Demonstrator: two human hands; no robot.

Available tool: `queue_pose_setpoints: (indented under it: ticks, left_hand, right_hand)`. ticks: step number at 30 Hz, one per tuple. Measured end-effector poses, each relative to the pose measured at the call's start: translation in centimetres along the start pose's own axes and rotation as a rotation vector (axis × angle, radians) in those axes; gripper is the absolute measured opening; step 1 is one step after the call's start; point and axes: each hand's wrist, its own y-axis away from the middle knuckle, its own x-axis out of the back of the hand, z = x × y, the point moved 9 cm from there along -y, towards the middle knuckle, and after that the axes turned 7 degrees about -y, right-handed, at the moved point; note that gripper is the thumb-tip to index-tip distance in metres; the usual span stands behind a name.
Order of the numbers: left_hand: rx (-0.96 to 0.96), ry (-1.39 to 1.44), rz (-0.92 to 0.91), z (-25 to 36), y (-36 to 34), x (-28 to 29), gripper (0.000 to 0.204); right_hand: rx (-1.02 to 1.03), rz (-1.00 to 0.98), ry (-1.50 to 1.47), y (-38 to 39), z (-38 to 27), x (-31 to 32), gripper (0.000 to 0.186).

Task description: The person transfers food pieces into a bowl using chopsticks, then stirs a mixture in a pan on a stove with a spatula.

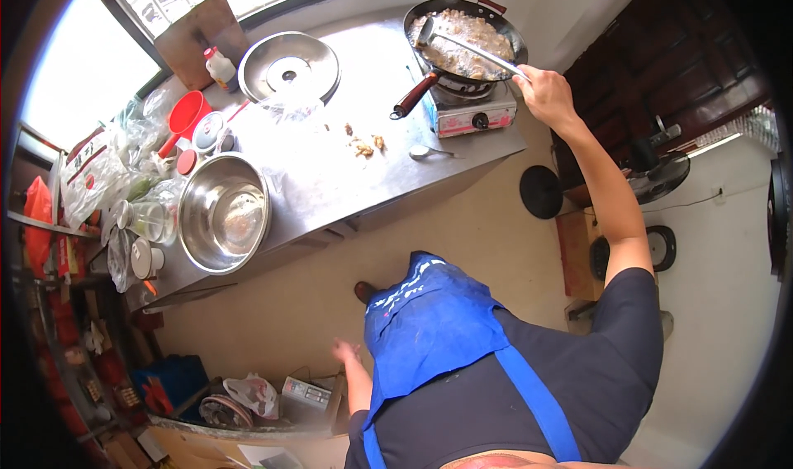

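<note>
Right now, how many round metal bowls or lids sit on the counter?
2: a steel bowl at the counter's near left end, a flat lid by the window. Clutter may hide others.

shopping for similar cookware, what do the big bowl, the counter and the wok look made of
Bowl: likely stainless steel, shiny, mirror-like glare inside.
Counter: sheet metal, probably steel, brushed grey with dull reflections.
Wok: dark metal, maybe iron or carbon steel, matte black rim, with a reddish-brown handle, possibly wood.

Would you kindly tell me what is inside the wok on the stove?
The wok holds pale chopped food and the ladle gripped by the right hand. Food covers the wok's bottom.
</note>
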Motion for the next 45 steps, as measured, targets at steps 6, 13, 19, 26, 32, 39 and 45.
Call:
queue_pose_setpoints:
  ticks: [6, 13, 19, 26, 32, 39, 45]
  left_hand:
    - [0.063, -0.193, 0.11, -2.1, 5.6, 2.5, 0.044]
    - [0.096, -0.286, 0.077, -1.3, 7.1, 3.3, 0.04]
    - [0.008, 0.061, 0.037, -2.4, 1.1, 1.8, 0.043]
    - [0.001, -0.052, -0.004, -0.9, -1.1, 0.8, 0.039]
    - [-0.033, -0.064, -0.015, 1.1, -1.4, 0.3, 0.036]
    - [-0.025, -0.125, -0.035, 2.2, -1.4, -0.1, 0.036]
    - [0.026, -0.236, -0.084, 2.3, -0.9, -0.9, 0.037]
  right_hand:
    - [0.232, 0.083, 0.272, -1.9, -2.6, -4.1, 0.019]
    - [0.17, 0.055, 0.337, -4.2, -1.4, -7.7, 0.03]
    - [-0.106, 0.12, 0.192, -3.6, 3.0, -3.8, 0.03]
    - [-0.249, 0.043, 0.136, 0.1, 8.7, -0.3, 0.026]
    - [-0.387, 0.013, -0.122, 3.1, 13.8, 2.8, 0.029]
    - [-0.674, -0.228, -0.628, 5.5, 15.7, 8.7, 0.023]
    - [-0.617, -0.32, -0.309, 2.3, 14.2, 13.1, 0.026]
